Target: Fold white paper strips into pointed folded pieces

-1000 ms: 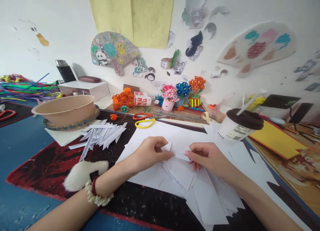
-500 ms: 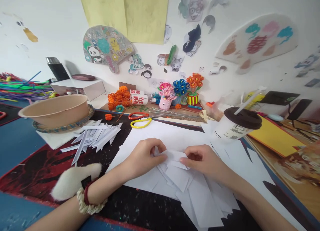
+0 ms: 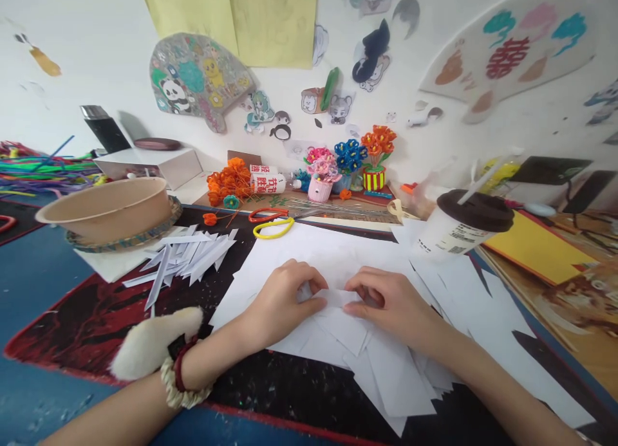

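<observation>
A small piece of white paper (image 3: pixel 337 298) is held by both hands over the white sheets. My left hand (image 3: pixel 288 298) pinches its left end between thumb and fingers. At the right end, my right hand (image 3: pixel 391 301) grips it the same way. Beneath and nearer me lie several loose cut paper pieces (image 3: pixel 393 375), overlapping in a fanned pile. They rest partly on a large white sheet (image 3: pixel 261 266) and partly on the dark mat. Folded paper strips (image 3: pixel 193 256) sit heaped to the left of my left hand.
A beige basin (image 3: pixel 103 208) stands at the left. Scissors with red and yellow handles (image 3: pixel 273 227) lie beyond the paper. To the right stands a lidded cup with a straw (image 3: pixel 458 230). Pipe-cleaner flowers (image 3: pixel 350 156) line the wall. A fluffy white object (image 3: pixel 149 346) lies by my left wrist.
My right hand has shifted slightly left, and the hands are closer together on the paper piece. Less of the paper shows between them. The view has tilted slightly.
</observation>
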The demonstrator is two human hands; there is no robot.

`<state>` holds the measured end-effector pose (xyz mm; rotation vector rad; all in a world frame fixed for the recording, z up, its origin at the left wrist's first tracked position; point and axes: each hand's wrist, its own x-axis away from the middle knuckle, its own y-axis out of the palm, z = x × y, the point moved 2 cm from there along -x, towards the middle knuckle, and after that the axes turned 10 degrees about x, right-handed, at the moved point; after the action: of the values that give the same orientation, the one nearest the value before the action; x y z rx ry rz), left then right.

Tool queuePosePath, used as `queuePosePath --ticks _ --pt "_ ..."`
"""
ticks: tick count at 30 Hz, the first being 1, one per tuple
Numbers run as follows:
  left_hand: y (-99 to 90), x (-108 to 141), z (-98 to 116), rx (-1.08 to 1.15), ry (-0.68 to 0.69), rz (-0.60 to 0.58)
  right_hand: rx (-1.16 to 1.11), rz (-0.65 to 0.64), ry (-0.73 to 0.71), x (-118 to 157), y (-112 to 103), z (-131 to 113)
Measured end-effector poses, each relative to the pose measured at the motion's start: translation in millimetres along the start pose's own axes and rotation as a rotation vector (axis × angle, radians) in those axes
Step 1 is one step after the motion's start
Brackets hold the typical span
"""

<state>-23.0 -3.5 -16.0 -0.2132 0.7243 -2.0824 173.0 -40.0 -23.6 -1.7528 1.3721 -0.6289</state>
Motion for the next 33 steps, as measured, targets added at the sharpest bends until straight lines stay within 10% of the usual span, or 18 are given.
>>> queuePosePath --ticks 24,33 --pt "5.0 -0.5 -5.3 0.069 0.021 0.051 0.029 0.170 -0.074 1.4 1.7 3.9" --pt "-0.1 -5.6 -5.8 0.229 -0.085 0.000 -0.116 0.017 0.100 2.0 3.7 9.3"
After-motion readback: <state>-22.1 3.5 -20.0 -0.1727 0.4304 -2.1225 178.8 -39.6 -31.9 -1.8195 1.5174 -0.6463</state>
